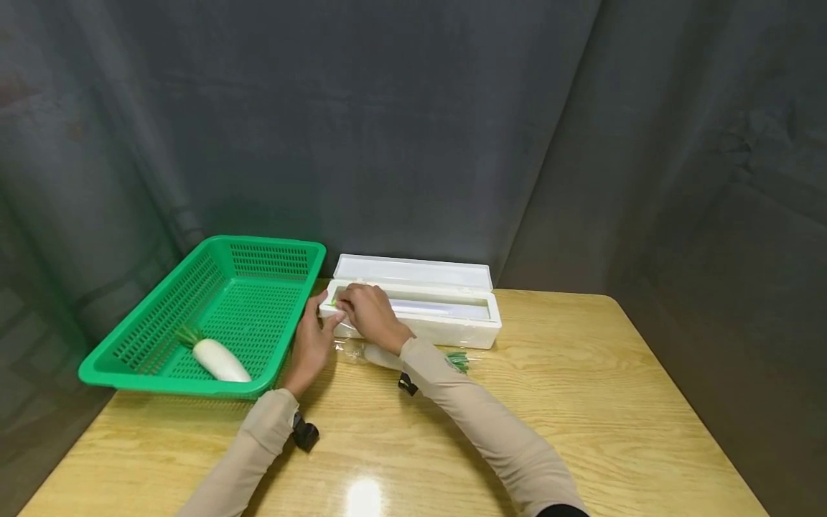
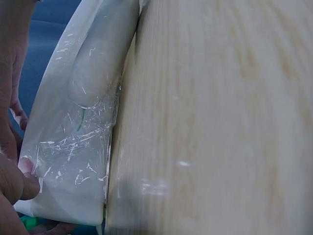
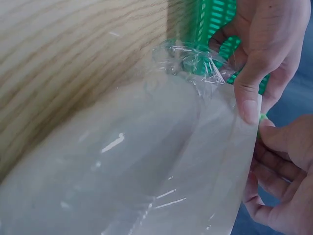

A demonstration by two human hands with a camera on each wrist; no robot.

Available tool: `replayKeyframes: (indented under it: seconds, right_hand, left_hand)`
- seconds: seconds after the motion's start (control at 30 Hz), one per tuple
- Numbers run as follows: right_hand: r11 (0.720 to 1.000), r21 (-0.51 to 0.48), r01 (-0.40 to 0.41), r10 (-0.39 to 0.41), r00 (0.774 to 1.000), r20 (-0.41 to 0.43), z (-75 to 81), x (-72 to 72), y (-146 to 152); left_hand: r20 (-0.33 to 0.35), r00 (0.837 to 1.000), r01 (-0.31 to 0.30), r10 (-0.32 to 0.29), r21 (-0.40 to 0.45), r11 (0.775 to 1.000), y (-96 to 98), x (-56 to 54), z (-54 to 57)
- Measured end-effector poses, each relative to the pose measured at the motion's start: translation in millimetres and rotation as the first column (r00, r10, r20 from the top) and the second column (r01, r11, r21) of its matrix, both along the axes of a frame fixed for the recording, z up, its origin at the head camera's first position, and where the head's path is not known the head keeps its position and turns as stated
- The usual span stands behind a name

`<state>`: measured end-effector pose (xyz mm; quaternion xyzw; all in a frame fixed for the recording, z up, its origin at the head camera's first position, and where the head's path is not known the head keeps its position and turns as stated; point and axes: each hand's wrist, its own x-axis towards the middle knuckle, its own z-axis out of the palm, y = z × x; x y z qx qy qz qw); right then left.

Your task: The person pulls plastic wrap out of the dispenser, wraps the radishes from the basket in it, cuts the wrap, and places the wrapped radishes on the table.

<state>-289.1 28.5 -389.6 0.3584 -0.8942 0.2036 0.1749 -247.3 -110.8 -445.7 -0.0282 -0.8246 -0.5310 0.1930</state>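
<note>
A long white box (image 1: 446,330) stands at the table's back, its narrow lid (image 1: 413,271) raised behind it and a pale roll (image 1: 446,308) inside. My left hand (image 1: 311,352) grips the box's left end, thumb on the front near the top edge. At that same end, my right hand (image 1: 371,314) pinches a small bright-green piece (image 3: 263,116) on the rim, mostly hidden by the fingers. Clear plastic film (image 2: 73,152) hangs down the box's front. Against the front, a white radish (image 2: 105,54) lies under the film, its green leaves (image 1: 459,360) to the right.
Left of the box sits a green slatted basket (image 1: 258,298), its edge close by my left hand. One bare white radish (image 1: 221,360) lies in it. The wooden table (image 1: 581,388) extends to the right and front; a dark curtain (image 1: 413,129) hangs behind.
</note>
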Motion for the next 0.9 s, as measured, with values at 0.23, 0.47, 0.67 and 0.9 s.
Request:
replayKeyframes:
  seconds: [0.23,0.47,0.67,0.9]
  right_hand:
    - [1.0,0.011,-0.016,0.017,0.998,-0.055,3.4,1.1,9.3]
    - [0.998,-0.042,-0.046,0.044,0.998,-0.036,5.5,3.1,41.9]
    - [0.998,-0.045,-0.046,0.044,0.998,-0.052,0.3,6.0,66.8]
    - [0.997,-0.056,-0.048,0.045,0.997,-0.064,-4.2,10.0,88.5]
  left_hand:
    - [0.015,1.0,-0.011,0.011,-0.028,1.0,3.5,-0.6,1.7]
    - [-0.009,1.0,-0.028,0.027,-0.069,0.997,-0.1,1.5,8.9]
    - [0.008,0.999,-0.031,0.032,-0.082,0.996,1.4,2.1,7.4]
    - [-0.002,1.0,-0.027,0.026,-0.08,0.996,4.4,0.4,3.3]
